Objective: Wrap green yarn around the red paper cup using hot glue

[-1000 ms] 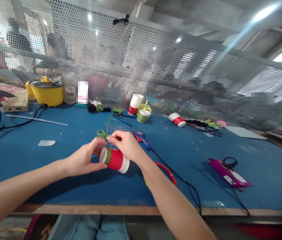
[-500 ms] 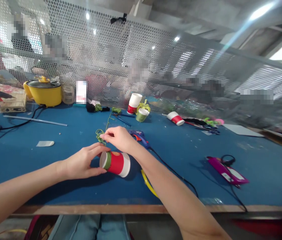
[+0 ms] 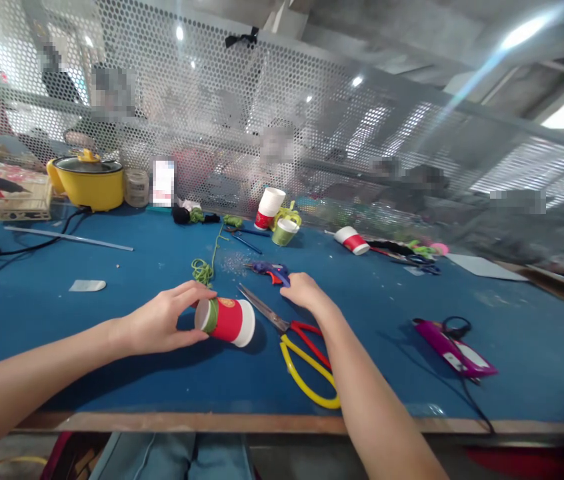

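My left hand (image 3: pixel 165 319) grips a red and white paper cup (image 3: pixel 229 321) by its end, where green yarn is wound round it. The cup lies on its side above the blue table (image 3: pixel 162 380). Beyond it rests a loose coil of green yarn (image 3: pixel 203 271), with a strand running back. My right hand (image 3: pixel 303 291) has its fingers closed on the handle of a blue glue gun (image 3: pixel 268 269) with a red trigger. Between the hands lie large scissors (image 3: pixel 282 325) with red and yellow handles.
Farther back stand a stacked white and red cup (image 3: pixel 268 208) and a green cup (image 3: pixel 285 231). Another cup (image 3: pixel 352 241) lies tipped over. A yellow pot (image 3: pixel 89 183) is at the back left, a purple packet (image 3: pixel 455 348) at the right. A mesh screen runs behind.
My right hand has moved right, from the yarn coil to the glue gun, and closed on its handle. The scissors are now uncovered. My left hand and the cup have shifted slightly left.
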A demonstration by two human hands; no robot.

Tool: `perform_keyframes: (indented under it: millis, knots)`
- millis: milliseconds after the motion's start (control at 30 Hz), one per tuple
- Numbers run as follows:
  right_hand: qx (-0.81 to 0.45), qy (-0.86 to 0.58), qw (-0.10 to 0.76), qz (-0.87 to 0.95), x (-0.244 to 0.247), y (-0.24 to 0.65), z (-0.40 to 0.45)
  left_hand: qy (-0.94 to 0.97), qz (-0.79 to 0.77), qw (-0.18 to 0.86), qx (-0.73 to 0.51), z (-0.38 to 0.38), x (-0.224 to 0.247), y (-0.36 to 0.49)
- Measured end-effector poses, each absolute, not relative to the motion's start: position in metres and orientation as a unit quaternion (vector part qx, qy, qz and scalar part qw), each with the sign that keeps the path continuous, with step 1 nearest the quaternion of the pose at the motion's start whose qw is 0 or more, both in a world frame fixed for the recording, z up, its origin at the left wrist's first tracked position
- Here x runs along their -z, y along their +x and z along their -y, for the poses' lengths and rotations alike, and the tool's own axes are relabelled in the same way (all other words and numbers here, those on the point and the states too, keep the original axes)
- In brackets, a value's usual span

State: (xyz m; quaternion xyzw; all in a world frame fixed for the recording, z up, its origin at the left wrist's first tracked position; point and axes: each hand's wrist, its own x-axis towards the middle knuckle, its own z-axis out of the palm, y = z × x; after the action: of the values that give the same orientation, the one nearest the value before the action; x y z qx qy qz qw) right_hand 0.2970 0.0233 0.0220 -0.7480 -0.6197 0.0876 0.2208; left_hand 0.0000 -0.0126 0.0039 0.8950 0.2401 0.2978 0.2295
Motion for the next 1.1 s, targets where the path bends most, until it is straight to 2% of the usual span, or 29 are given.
perform_keyframes:
  millis: [100, 233, 333, 400, 600, 867, 1100]
  knots:
    - [-0.098, -0.761, 0.249, 0.591, -0.013, 0.298, -0.028, 0.894, -0.235, 0.215, -0.315, 0.011, 0.000, -0.001]
    - [-0.134, -0.748, 0.307, 0.573, -0.024, 0.300, -0.026, 0.895, -0.232, 0.200, -0.325, 0.009, 0.002, -0.002]
    - [-0.238, -0.677, 0.384, 0.581, -0.041, 0.293, -0.012, 0.892, -0.238, 0.193, -0.332, 0.006, 0.003, -0.003]
    - [-0.320, -0.626, 0.406, 0.584, -0.051, 0.285, -0.001, 0.891, -0.242, 0.190, -0.334, 0.004, 0.003, -0.003]
    - [-0.387, -0.562, 0.343, 0.645, -0.065, 0.260, 0.025, 0.892, -0.250, 0.192, -0.325, -0.001, 0.004, -0.006]
    - [-0.358, -0.569, 0.304, 0.675, -0.067, 0.253, 0.037, 0.885, -0.260, 0.219, -0.317, -0.002, 0.000, -0.006]
    - [-0.342, -0.556, 0.305, 0.693, -0.069, 0.247, 0.038, 0.886, -0.265, 0.214, -0.316, -0.003, 0.000, -0.006]
